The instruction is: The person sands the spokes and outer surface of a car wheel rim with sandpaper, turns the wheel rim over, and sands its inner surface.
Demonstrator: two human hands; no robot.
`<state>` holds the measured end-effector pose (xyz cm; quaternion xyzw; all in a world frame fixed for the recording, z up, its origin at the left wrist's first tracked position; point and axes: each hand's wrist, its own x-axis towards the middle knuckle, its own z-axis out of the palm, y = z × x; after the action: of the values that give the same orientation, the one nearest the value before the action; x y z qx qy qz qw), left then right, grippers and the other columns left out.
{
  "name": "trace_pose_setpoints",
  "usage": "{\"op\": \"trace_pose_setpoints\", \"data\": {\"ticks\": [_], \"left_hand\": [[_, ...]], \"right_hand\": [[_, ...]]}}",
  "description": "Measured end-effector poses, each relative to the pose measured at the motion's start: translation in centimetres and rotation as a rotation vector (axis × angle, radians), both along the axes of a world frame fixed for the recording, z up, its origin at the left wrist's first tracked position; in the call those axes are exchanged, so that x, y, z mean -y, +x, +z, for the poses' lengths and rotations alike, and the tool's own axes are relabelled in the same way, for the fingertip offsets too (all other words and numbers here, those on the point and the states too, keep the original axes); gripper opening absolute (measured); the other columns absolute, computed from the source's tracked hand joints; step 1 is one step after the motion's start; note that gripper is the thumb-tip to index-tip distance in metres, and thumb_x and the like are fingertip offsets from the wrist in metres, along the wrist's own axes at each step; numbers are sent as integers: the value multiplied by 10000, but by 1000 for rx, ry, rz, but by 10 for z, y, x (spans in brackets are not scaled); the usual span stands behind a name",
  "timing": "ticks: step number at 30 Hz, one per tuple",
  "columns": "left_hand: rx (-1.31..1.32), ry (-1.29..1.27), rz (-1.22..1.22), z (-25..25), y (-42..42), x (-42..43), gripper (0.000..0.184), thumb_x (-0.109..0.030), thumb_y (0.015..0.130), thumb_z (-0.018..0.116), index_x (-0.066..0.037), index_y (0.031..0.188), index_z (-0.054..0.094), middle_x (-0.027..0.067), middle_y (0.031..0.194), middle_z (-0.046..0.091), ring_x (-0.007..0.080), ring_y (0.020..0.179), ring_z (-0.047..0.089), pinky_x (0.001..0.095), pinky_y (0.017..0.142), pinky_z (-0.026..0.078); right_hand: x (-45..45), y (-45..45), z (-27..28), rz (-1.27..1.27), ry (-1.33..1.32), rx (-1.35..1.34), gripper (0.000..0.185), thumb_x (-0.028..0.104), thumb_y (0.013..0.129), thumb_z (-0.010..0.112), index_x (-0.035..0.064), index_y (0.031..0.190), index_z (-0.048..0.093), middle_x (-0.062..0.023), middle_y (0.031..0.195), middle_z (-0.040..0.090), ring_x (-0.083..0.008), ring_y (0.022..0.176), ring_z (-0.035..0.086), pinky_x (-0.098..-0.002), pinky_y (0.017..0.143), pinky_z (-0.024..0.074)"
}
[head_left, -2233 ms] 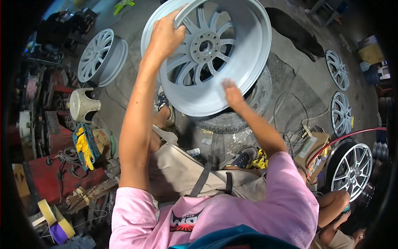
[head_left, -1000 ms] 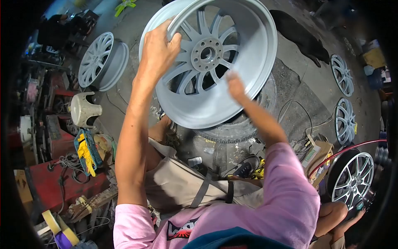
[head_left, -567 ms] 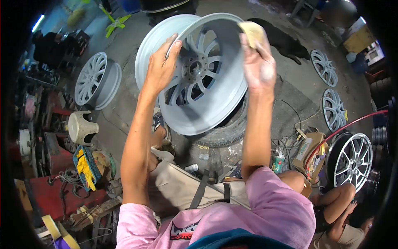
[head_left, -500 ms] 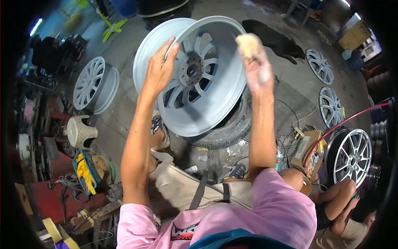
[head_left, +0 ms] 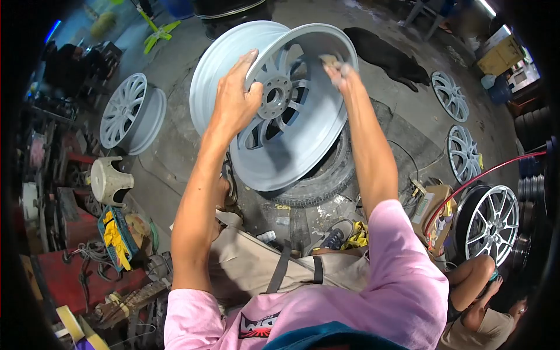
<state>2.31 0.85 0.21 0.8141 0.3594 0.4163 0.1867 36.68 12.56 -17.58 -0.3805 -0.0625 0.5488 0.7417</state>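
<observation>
A light grey wheel rim [head_left: 315, 157] stands tilted on a black tire [head_left: 335, 186] lying on the floor, its hollow barrel facing me. My left hand [head_left: 236, 96] grips the near lip at its left side, with the thumb on the inside and the fingers over the edge. Inside the barrel, toward the upper right, my right hand [head_left: 345, 79] is closed on a small tan pad [head_left: 329, 60]. Motion smears that pad, and whether it is sponge or folded sandpaper I cannot tell. Whitish dust coats the right fingers.
More rims stand around: a grey one [head_left: 123, 111] at left, two grey spoked faces [head_left: 449, 96] at right, and a silver-spoked wheel [head_left: 493, 227]. A black dog [head_left: 385, 58] lies behind. A stool [head_left: 111, 181], red hose [head_left: 478, 173] and cardboard box [head_left: 430, 207] flank me. Another person [head_left: 481, 315] sits lower right.
My right hand has moved left and down from above the rim's right edge into the barrel with the tan pad. My left hand has shifted slightly right, and its thumb now lies inside the lip.
</observation>
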Motion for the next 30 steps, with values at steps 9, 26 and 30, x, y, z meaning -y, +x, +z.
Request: {"op": "trace_pose_setpoints", "data": {"ticks": [9, 26, 30], "left_hand": [[41, -96, -1, 0, -9, -13, 514, -154, 921, 580, 22, 1404, 585, 285, 1380, 611, 386, 1321, 586, 403, 1110, 442], [-16, -156, 29, 5, 1, 5, 605, -33, 814, 535, 14, 1416, 564, 258, 1441, 568, 427, 1341, 541, 422, 1133, 442], [-20, 101, -15, -10, 8, 3, 624, -72, 828, 539, -13, 1448, 555, 245, 1451, 580, 332, 1251, 643, 360, 1058, 479]], "right_hand": [[151, -291, 80, -87, 303, 934, 139, 63, 951, 515, -48, 933, 597, -222, 859, 655, -291, 789, 620, -432, 736, 492], [167, 9, -121, 650, -171, 3030, 557, 119, 985, 439, -71, 1507, 411, -251, 1577, 426, -304, 1491, 398, -425, 1267, 259], [248, -114, -170, 549, -220, 2800, 284, 125, 903, 557, -37, 1126, 623, -238, 1172, 656, -318, 1104, 654, -434, 1015, 470]]}}
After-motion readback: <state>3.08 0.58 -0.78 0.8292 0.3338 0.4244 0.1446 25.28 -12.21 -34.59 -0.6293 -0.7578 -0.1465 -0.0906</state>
